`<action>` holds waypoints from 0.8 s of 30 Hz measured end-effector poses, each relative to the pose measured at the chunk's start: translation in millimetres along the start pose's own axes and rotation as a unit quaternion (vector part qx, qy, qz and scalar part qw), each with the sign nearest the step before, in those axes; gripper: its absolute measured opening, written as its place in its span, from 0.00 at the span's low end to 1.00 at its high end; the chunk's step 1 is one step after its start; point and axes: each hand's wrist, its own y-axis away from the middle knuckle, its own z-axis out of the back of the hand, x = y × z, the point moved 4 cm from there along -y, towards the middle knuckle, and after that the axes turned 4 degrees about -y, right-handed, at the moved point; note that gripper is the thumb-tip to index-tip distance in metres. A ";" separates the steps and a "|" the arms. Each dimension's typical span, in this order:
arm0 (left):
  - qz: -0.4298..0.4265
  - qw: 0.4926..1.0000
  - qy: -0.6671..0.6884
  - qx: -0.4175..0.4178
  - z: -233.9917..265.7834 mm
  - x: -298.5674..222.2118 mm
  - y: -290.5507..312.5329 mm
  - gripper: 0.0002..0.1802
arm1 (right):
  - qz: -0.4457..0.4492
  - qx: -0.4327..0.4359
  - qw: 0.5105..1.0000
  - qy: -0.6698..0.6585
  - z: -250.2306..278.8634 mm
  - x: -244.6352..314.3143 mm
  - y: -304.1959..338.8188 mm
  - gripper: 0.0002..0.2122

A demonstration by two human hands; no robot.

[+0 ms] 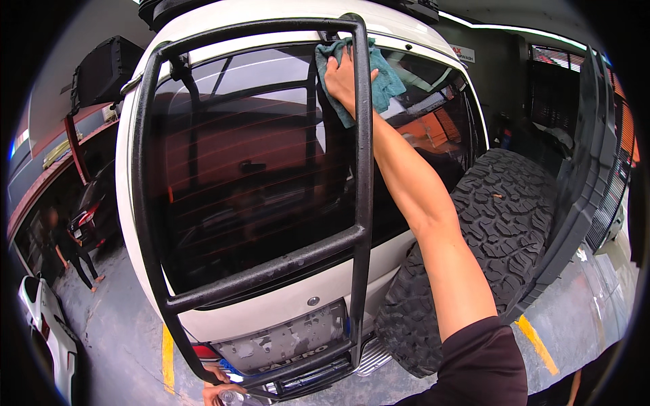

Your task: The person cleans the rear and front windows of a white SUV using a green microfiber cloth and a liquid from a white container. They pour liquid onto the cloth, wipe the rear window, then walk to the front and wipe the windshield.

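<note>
Head view: right hand [342,78] clamps crumpled teal microfibre cloth [386,78] high on dark rear window [250,176]; cloth may snag black steel ladder frame [363,169]; left hand [218,387] grip unclear, low.

— What's the cloth [379,74] under my right hand [344,80] look like?

— I see soft teal fabric, nappy and matt, like microfibre. The rear window [250,169] it presses on is dark tinted glass, smooth and glossy, throwing reflections.

— And the ladder frame [363,169]?

— Black metal tubing with a rough, grainy matt coating. I read the car body [291,308] as white painted metal, glossy. The spare tyre [501,223] is matt black rubber, deeply knobbed. The floor [115,331] looks like dull grey concrete, scuffed, with worn yellow paint lines.
</note>
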 end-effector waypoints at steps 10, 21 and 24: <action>0.034 0.999 -0.010 -0.018 0.7 1.1 3.1 0.39 | -0.026 -0.030 0.999 -0.004 2.1 -3.5 5.8 0.32; -0.004 1.000 0.006 0.000 -2.1 -6.6 -2.0 0.38 | 0.043 0.016 0.998 0.035 -21.6 3.4 8.0 0.31; 0.032 0.999 -0.003 -0.005 -1.7 -5.5 -0.7 0.38 | 0.000 -0.060 0.998 -0.022 -15.8 10.1 12.5 0.30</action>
